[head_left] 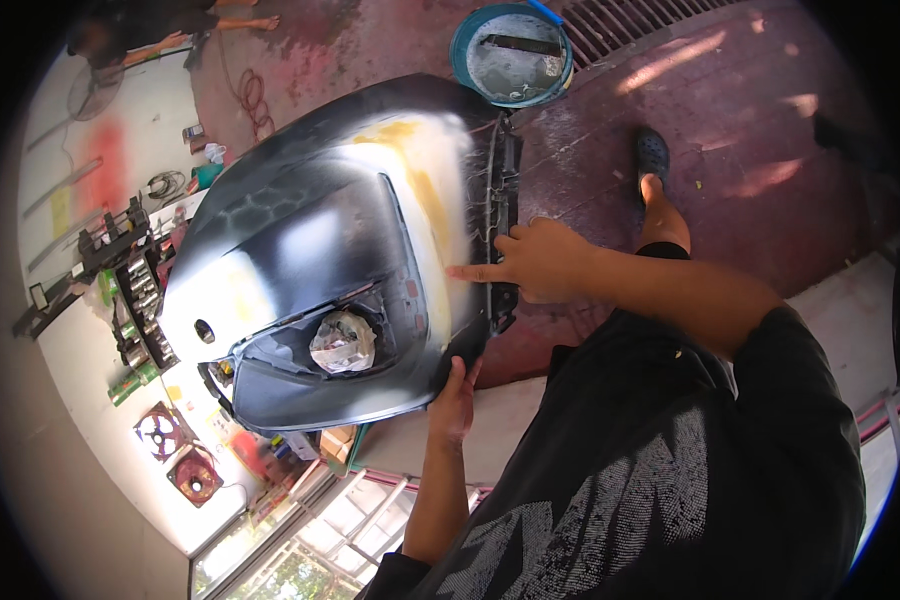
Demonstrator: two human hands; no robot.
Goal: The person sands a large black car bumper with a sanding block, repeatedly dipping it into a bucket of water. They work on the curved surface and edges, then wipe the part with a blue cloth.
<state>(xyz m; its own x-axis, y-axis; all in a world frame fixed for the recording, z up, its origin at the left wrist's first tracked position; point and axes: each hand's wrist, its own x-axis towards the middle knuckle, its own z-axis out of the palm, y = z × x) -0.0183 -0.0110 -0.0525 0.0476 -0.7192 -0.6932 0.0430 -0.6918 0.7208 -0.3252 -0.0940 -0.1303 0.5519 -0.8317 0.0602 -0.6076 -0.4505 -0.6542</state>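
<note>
Far: round teal bucket (511, 52) holding grey water | black-and-white sanded plastic bumper panel (340, 260) centre-left | left hand (454, 400) fingers gripping its near edge | right hand (535, 258) forefinger extended touching its right side

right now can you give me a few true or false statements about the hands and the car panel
1. The right hand lays a pointing finger on the sanded black and white car bumper panel. True.
2. The left hand hangs free of the panel. False: it grips the lower edge.
3. The round teal bucket holds grey liquid. True.
4. A crumpled wad fills the panel's opening. True.
5. The bucket sits on the panel. False: it stands on the floor beyond it.
</note>
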